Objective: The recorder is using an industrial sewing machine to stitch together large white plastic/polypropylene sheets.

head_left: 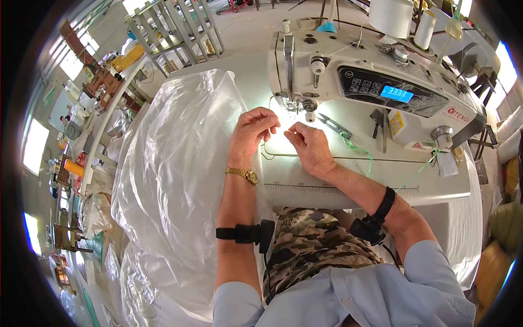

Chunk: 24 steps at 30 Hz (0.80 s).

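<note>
Under the bright lamp of a white sewing machine (pixel 321 49), my two hands almost meet just in front of the needle area. My left hand (pixel 253 132) is closed, its thumb and fingers pinched together. My right hand (pixel 311 148) is pinched too, its fingertips a short gap from the left ones. Whatever lies between the fingers is lost in the glare. Right of my right hand, a pair of thread snips (pixel 336 126) lies on the machine bed. A large clear plastic sheet (pixel 169 158) spreads over the table beside my left forearm and hangs down toward my lap.
A lit control panel (pixel 389 91) faces me on the machine arm. Dark tools (pixel 377 122) lie right of the snips, near a green cord (pixel 370 155). White thread cones (pixel 391 16) stand behind. A printed ruler (pixel 327 189) runs along the table's front edge. Cluttered shelving (pixel 106 125) stands left.
</note>
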Available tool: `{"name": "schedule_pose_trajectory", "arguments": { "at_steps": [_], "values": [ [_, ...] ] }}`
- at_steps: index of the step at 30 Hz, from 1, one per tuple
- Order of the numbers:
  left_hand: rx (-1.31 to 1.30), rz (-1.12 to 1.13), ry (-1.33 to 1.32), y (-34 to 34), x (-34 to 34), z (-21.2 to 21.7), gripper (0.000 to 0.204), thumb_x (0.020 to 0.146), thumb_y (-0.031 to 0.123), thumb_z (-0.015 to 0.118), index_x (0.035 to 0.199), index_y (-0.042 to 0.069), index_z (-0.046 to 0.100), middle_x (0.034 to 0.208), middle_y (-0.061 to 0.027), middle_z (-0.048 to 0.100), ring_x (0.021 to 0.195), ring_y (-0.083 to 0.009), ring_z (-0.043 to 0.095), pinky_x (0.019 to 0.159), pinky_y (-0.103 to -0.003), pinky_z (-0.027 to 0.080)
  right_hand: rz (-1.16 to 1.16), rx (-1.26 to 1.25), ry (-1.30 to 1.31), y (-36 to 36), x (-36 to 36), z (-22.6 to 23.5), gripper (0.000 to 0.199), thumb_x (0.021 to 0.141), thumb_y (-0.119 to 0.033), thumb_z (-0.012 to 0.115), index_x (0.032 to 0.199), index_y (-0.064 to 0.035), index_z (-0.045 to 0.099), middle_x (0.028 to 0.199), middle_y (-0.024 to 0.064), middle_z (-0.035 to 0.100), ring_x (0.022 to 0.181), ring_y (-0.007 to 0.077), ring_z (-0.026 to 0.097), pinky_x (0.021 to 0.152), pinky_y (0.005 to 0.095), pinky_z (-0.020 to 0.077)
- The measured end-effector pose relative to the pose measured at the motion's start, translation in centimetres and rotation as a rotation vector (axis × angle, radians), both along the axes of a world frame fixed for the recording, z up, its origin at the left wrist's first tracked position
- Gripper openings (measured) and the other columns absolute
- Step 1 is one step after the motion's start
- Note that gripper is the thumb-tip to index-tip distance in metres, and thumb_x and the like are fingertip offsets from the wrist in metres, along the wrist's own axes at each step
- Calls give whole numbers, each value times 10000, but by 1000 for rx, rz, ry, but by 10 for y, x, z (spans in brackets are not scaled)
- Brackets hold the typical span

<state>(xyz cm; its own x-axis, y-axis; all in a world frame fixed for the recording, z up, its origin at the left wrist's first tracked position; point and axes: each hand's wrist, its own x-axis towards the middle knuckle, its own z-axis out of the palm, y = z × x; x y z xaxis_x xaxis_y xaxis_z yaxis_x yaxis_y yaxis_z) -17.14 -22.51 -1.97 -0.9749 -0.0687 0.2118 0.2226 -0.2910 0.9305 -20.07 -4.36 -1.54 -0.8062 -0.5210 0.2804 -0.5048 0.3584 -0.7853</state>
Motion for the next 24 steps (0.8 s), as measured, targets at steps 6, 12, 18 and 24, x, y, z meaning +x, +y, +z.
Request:
{"name": "schedule_pose_trajectory", "arguments": {
  "at_steps": [6,12,18,24],
  "values": [
    [-55,132,77,0,-4,0,124,848,143,689,844,21,677,760,-59,659,595,-66,552,443,-179,386,-71,-214,-200,-3,-12,-10,223,884,-187,626,841,27,673,586,108,568,516,167,449,535,321,401],
    [-58,179,36,4,-5,1,134,850,146,687,863,13,686,732,-70,664,532,-63,519,431,-181,375,-197,-407,-483,-10,-25,-15,204,880,-162,630,883,31,697,615,2,546,580,76,407,542,270,374],
    [-73,175,7,6,-4,5,136,849,140,688,848,6,663,731,-57,658,544,-54,521,436,-179,367,-194,-502,-550,-13,-24,-16,186,861,-151,660,851,30,698,630,-8,555,579,71,401,532,266,365],
    [-426,247,-17,13,-7,4,140,816,127,723,861,4,672,698,-5,629,561,-31,505,466,-187,366,-158,-427,-570,-10,-25,-16,183,858,-150,673,832,30,692,597,-28,507,545,61,358,483,269,314]
  ]
}}
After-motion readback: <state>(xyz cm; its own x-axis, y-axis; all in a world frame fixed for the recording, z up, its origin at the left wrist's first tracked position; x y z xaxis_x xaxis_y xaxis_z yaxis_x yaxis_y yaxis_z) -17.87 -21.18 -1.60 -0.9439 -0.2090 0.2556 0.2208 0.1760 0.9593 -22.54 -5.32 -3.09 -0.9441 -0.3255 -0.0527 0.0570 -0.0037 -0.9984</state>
